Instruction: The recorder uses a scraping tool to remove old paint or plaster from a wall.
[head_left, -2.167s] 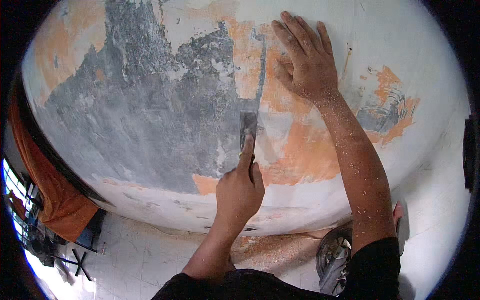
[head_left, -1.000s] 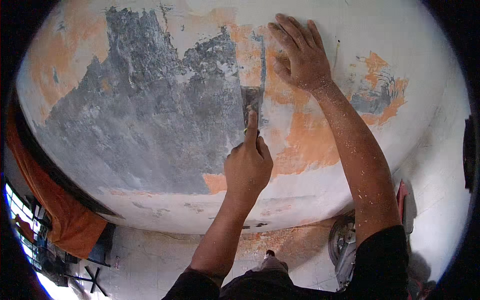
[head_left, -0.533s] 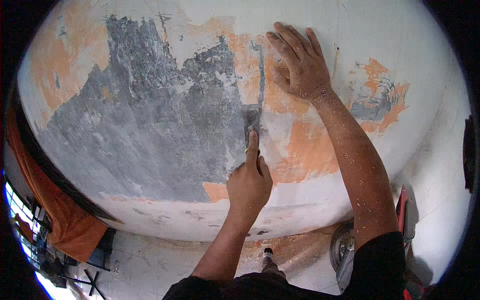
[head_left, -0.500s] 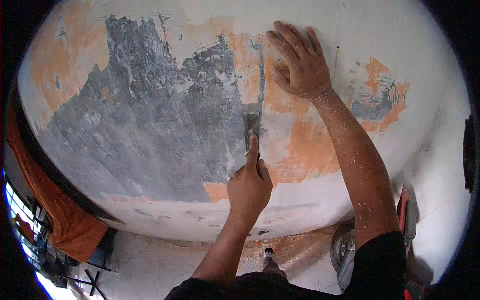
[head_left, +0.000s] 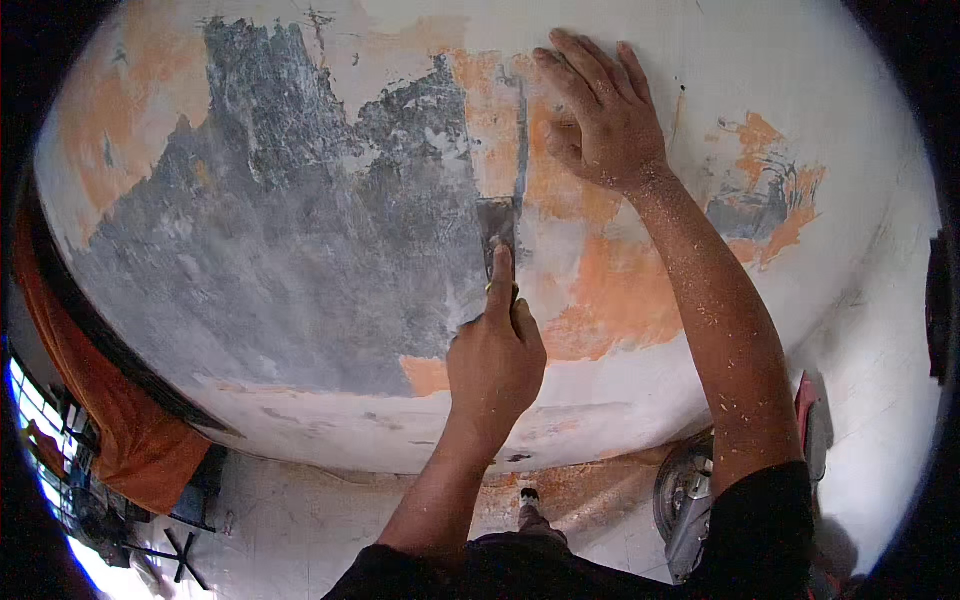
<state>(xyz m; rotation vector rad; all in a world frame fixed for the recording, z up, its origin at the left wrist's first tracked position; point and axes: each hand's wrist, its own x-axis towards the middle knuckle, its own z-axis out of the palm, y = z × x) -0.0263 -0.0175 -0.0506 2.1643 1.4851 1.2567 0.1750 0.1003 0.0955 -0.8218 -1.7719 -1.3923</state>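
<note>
Scraper (head_left: 497, 225), one, blade on wall (head_left: 300, 250); left hand (head_left: 495, 360) grip pinching it; right hand (head_left: 600, 115) spread flat.

The wall (head_left: 300, 270) is matt and rough, with bare grey cement showing coarse and scratched where the chalky white and orange paint has flaked off in ragged patches. The scraper (head_left: 497, 228) has a dull, flat metal blade smeared with dust, and pale paint flecks speckle the right hand (head_left: 600, 120) and its forearm. An orange cloth (head_left: 120, 430) hangs soft and matt at the lower left above the dusty, paint-stained floor (head_left: 300, 520).
</note>
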